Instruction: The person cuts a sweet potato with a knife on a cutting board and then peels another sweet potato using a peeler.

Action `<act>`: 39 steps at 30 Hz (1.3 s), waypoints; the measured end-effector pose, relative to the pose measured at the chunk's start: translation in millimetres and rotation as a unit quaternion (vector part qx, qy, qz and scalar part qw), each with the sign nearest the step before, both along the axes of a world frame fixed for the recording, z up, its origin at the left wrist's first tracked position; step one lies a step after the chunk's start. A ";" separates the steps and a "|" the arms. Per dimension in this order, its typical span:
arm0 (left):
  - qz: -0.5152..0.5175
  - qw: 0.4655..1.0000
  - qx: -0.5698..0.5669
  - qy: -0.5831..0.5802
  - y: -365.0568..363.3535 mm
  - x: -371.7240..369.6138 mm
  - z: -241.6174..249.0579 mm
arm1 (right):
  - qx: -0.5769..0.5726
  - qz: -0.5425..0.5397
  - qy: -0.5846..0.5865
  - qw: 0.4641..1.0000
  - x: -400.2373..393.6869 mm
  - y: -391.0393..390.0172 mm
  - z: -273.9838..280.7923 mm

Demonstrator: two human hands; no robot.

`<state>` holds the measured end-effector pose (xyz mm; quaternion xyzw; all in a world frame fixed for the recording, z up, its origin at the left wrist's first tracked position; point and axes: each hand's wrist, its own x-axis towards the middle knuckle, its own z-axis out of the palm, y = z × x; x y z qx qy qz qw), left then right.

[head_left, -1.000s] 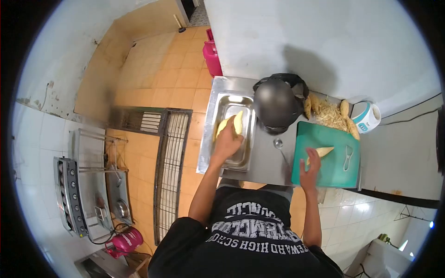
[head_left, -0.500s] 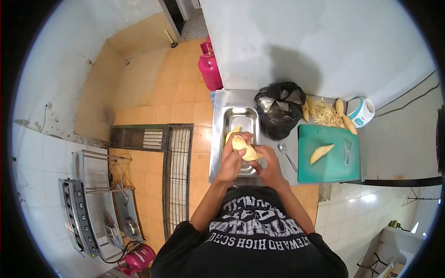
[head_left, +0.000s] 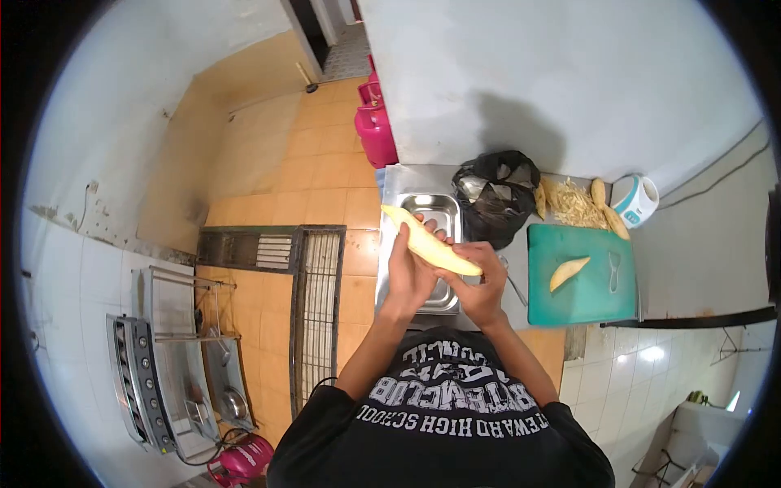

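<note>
Over the steel sink (head_left: 443, 304) I hold a long, pale yellow peeled root (head_left: 429, 246), slanting from upper left to lower right. My left hand (head_left: 409, 272) is closed round its left and middle part from below. The fingers of my right hand (head_left: 482, 281) grip its right end. On the green cutting board (head_left: 541, 305) to the right lie another peeled piece (head_left: 568, 274) and a peeler (head_left: 613, 271). A spoon (head_left: 516, 289) lies between sink and board, partly hidden by my right hand.
A black plastic bag (head_left: 496, 195) stands behind the sink's right side. Peelings (head_left: 574, 203) and unpeeled roots (head_left: 599, 193) lie behind the board, beside a white and teal appliance (head_left: 634, 199). Pink gas cylinders (head_left: 375, 134) stand left of the wall.
The root in my hands has turned and now shows its full length. My left hand has opened out along it. The whole view has shifted slightly.
</note>
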<state>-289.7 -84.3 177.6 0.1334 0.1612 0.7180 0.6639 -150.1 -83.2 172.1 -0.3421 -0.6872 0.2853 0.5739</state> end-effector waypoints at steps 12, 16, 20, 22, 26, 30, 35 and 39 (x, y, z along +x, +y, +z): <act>-0.156 0.976 -0.110 -0.101 22.3 65.0 -67.6 | -0.139 -0.040 -0.051 0.988 134.9 -36.4 -43.1; -0.120 0.967 -0.223 -0.036 33.1 111.2 -76.3 | -0.272 -0.086 -0.069 0.956 209.6 -30.1 -72.1; -0.076 0.965 -0.241 0.073 33.5 154.6 -92.7 | -0.254 -0.094 -0.191 0.943 282.7 -9.3 -107.0; -0.069 0.950 -0.279 0.125 29.0 184.8 -94.3 | -0.238 -0.073 -0.273 0.929 321.0 4.0 -112.8; -0.130 0.848 -0.335 0.389 21.7 249.9 -131.2 | -0.208 -0.097 -0.288 0.930 405.6 23.5 -125.3; -0.073 0.758 -0.240 0.601 18.9 316.3 -143.4 | -0.359 -0.100 -0.223 0.901 468.1 49.7 -124.7; 0.092 0.430 -0.073 0.895 46.2 362.6 -123.0 | -0.195 -0.240 -0.357 0.882 543.2 69.1 -124.6; -0.070 0.363 -0.069 0.927 77.1 367.1 -156.7 | -0.237 -0.340 -0.363 0.835 603.9 49.7 -148.8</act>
